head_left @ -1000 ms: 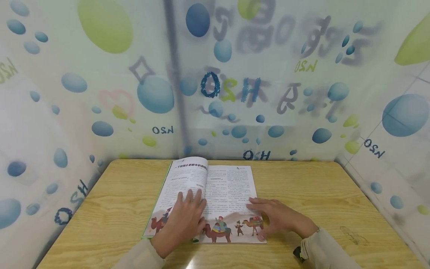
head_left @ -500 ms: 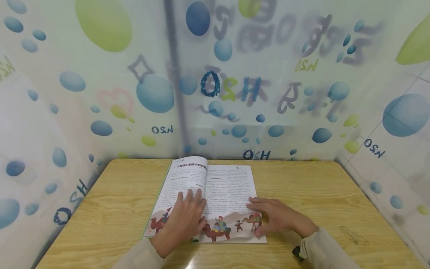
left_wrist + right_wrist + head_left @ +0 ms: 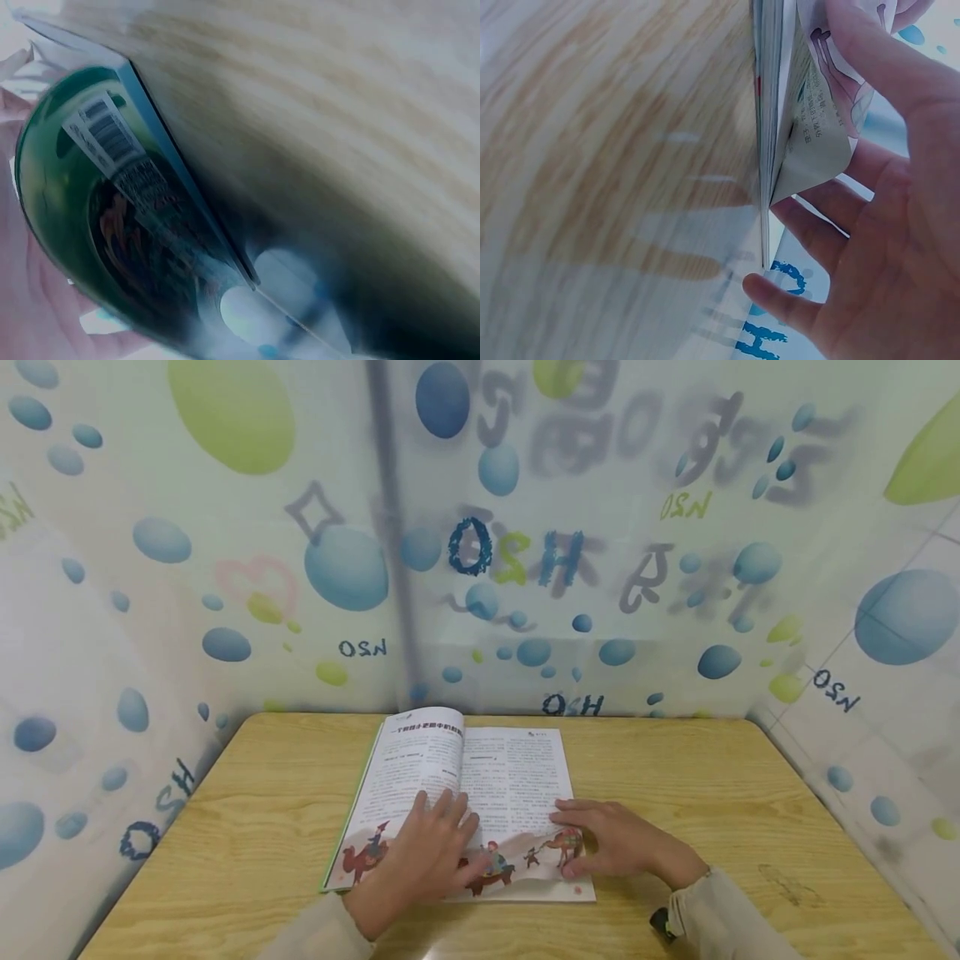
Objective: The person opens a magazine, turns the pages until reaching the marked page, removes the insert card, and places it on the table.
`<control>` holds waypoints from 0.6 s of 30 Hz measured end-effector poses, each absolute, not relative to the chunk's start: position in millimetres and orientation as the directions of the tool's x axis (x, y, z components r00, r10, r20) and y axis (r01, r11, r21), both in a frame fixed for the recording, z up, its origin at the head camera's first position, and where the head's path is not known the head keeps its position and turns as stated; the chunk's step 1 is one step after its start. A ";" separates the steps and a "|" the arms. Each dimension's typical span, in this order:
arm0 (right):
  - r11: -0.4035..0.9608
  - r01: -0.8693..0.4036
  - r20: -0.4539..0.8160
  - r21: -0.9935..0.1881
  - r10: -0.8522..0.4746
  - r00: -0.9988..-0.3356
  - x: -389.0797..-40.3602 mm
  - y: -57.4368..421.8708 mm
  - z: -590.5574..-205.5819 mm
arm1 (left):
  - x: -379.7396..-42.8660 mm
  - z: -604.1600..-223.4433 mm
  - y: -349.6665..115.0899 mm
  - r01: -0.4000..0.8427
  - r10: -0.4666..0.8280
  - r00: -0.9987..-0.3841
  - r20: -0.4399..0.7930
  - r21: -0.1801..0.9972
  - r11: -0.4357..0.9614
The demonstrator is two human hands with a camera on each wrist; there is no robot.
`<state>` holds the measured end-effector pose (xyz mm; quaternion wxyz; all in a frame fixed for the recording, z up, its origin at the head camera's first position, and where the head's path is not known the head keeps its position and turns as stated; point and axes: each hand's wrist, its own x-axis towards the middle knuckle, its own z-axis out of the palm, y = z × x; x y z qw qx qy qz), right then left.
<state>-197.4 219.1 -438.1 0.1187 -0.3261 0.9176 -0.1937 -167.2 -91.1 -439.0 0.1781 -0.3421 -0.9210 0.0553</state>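
Note:
An open magazine (image 3: 517, 777) lies on the wooden table, with printed text and camel drawings along its bottom. My left hand (image 3: 423, 852) rests over its lower middle, fingers extended across the left page and the fold. At the lower right, my right hand (image 3: 618, 839) has its thumb on the page and its fingers at the outer edge. That page (image 3: 821, 142) curls up between thumb and fingers in the right wrist view, standing off the sheets beneath. In the left wrist view, the green back cover (image 3: 60, 172) with a barcode bows upward beside my left hand (image 3: 37, 277).
The wooden table (image 3: 697, 768) reaches out on both sides of the magazine. Behind it and at the sides hang pale curtains (image 3: 600, 610) with blue and green drop patterns. A dark band with a small fitting (image 3: 662, 924) is at my right cuff.
My left hand has shifted slightly right, toward the fold. Under my right thumb, the right page has slid inward and buckled, showing the sheet below at the bottom right corner.

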 end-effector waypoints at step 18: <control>0.713 -0.535 -0.107 -0.454 -0.639 -0.761 -202.6 218.0 -434.4 | -165.1 -439.4 -81.5 0.661 0.686 -0.711 0.151 -0.188 0.727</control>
